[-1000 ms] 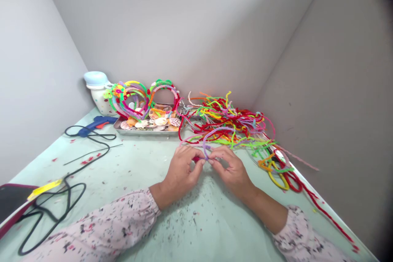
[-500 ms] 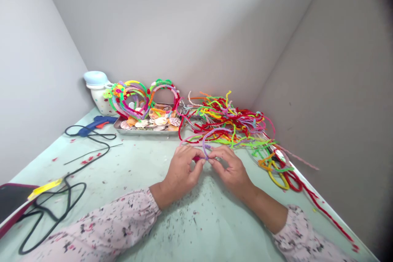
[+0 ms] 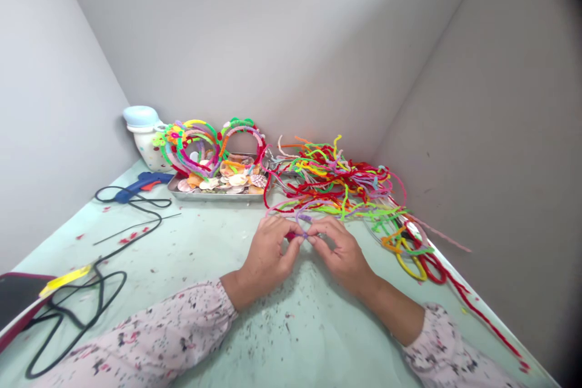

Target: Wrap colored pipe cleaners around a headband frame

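A purple pipe cleaner point(image 3: 297, 213) arches up from between my fingertips and curves away to the right. My left hand point(image 3: 268, 251) pinches its lower end between thumb and forefinger, where a bit of dark red fuzzy material also shows. From the other side my right hand point(image 3: 341, 251) pinches the same purple strand, fingertips almost touching those of my left. Just how the strands are wound at the pinch is hidden by my fingers. Behind my hands spreads a tangled heap of colourful pipe cleaners point(image 3: 336, 173).
A metal tray point(image 3: 218, 196) of seashells stands at the back, with fuzzy decorated headbands point(image 3: 195, 142) on it. Left of it are a lidded white jar point(image 3: 148, 142), a blue glue gun point(image 3: 136, 187) and its black cord point(image 3: 102, 285). Red pipe cleaners point(image 3: 482, 318) trail along the right edge.
The purple pipe cleaner's standing loop has dropped lower and swung slightly left. Both hands keep their pinch in nearly the same place.
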A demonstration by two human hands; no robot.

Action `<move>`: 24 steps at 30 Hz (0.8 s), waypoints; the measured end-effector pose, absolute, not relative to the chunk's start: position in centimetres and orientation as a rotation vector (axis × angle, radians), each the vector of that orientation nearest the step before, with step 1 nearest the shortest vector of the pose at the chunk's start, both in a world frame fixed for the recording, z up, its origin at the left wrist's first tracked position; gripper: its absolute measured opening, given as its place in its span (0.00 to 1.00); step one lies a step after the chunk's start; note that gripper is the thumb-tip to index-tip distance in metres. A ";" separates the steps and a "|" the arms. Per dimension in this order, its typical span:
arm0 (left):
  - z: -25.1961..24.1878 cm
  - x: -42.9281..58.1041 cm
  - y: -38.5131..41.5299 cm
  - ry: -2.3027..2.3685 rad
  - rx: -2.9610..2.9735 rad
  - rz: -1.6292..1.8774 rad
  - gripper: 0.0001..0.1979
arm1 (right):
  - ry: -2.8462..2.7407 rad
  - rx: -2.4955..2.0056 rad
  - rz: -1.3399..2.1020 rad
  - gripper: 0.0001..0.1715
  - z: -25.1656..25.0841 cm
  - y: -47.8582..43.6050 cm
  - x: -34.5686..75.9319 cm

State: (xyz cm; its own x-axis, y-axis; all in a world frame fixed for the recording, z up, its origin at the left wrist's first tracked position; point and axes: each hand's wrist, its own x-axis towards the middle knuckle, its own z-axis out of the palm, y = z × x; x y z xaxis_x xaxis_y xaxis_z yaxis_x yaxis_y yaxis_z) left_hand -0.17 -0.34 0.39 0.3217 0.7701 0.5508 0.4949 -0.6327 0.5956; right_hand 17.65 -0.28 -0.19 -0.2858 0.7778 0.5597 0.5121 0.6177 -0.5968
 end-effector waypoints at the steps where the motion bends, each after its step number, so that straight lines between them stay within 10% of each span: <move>1: 0.4 -0.2 -0.3 1.132 2.275 1.219 0.05 | -1.962 -1.021 0.387 0.05 -0.2 -0.3 17.7; 24: 0.4 -0.2 -0.4 1.124 2.296 1.221 0.04 | -1.964 -1.017 0.435 0.04 -0.1 -0.5 17.8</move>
State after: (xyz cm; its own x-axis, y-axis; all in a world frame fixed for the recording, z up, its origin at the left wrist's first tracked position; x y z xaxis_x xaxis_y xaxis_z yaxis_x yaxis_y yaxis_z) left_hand -0.17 -0.37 0.44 0.3300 0.7587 0.5616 0.4971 -0.6455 0.5799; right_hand 17.80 -0.49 -0.14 -0.2992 0.7908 0.5340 0.4916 0.6074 -0.6240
